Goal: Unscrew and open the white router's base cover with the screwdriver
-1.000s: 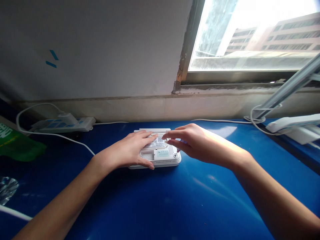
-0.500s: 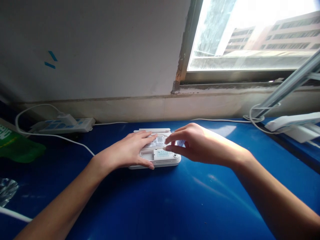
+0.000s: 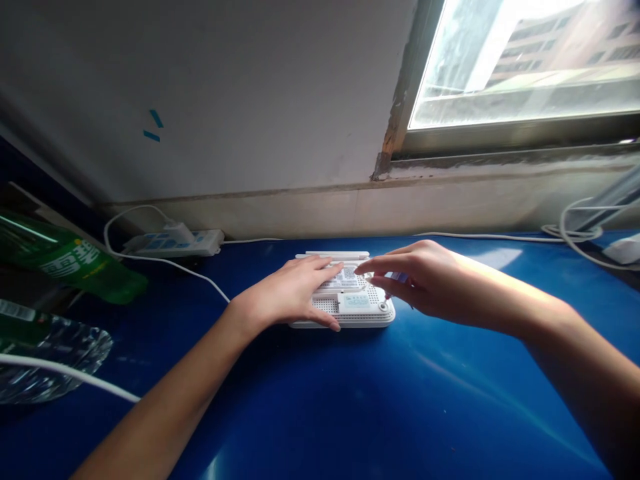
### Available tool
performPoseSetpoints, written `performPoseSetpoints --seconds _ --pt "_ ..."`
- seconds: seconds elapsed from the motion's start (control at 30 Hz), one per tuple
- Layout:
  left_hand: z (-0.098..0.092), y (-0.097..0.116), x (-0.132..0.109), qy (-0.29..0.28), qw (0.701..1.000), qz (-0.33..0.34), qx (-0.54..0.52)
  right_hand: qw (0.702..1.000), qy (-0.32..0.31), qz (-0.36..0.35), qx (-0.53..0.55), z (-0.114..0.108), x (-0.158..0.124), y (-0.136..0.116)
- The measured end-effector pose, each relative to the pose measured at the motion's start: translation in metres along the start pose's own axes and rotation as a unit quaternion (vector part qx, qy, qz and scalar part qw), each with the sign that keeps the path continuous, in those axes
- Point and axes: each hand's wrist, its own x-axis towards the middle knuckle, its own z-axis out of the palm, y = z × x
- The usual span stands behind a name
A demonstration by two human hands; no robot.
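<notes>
A white router [image 3: 355, 303] lies underside up on the blue tabletop, showing vent holes, printed labels and an antenna along its far edge. My left hand [image 3: 300, 290] rests over its left half, fingers stretched across the top and thumb near the front edge. At the router's right side, my right hand [image 3: 417, 277] has thumb and fingers drawn together in a pinch just over the surface. A small bluish-purple bit shows beneath the right palm; what the fingers hold is too small to tell.
Behind on the left is a power strip [image 3: 205, 242] with a white plug and cord [image 3: 190, 265]. A green bottle [image 3: 95, 267] and a clear plastic bottle [image 3: 75, 357] lie at far left. White cable coils [image 3: 570, 230] sit by a metal post at right, under the window.
My view has turned left, so the scene sits further right and more of the bottles shows. Both hands stay at the router, the right still pinching over its right side.
</notes>
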Motion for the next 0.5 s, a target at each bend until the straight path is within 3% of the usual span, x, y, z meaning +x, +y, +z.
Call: performPoseSetpoints --seconds 0.5 --pt "-0.0006 -0.0014 0.0002 -0.006 1.000 0.006 -0.003 1.000 -0.013 0.016 0.008 -0.0018 0.0009 -0.0027"
